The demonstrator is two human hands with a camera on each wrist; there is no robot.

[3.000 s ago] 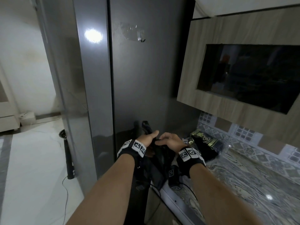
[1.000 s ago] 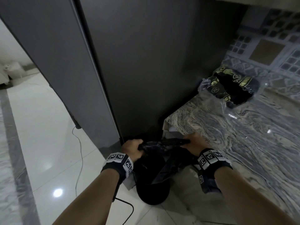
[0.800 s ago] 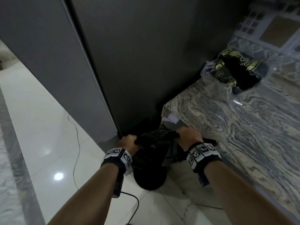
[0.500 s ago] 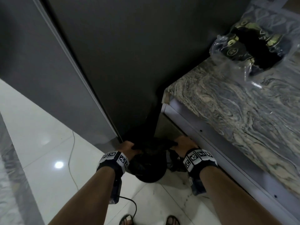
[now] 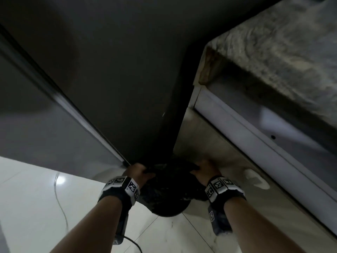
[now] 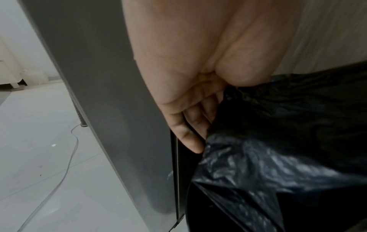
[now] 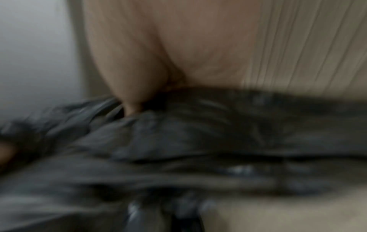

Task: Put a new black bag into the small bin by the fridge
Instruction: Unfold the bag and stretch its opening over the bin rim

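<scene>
A crumpled black plastic bag (image 5: 169, 181) hangs stretched between my two hands, low over the small round black bin (image 5: 167, 209) on the floor at the foot of the fridge (image 5: 116, 73). My left hand (image 5: 137, 170) grips the bag's left edge, fingers curled into the plastic (image 6: 278, 125) close against the fridge side. My right hand (image 5: 202, 169) grips the right edge; the right wrist view is blurred but shows the bag (image 7: 198, 141) bunched under the palm. The bag hides most of the bin's opening.
The dark fridge fills the upper left. A marble counter (image 5: 284, 44) with a white cabinet front (image 5: 255, 136) below runs along the right. A cable (image 5: 60, 203) trails over the white tile floor at left. The bin stands in the narrow corner between fridge and cabinet.
Both hands have gone down with the bag from counter height to just above the bin, and the view has tilted down towards the floor.
</scene>
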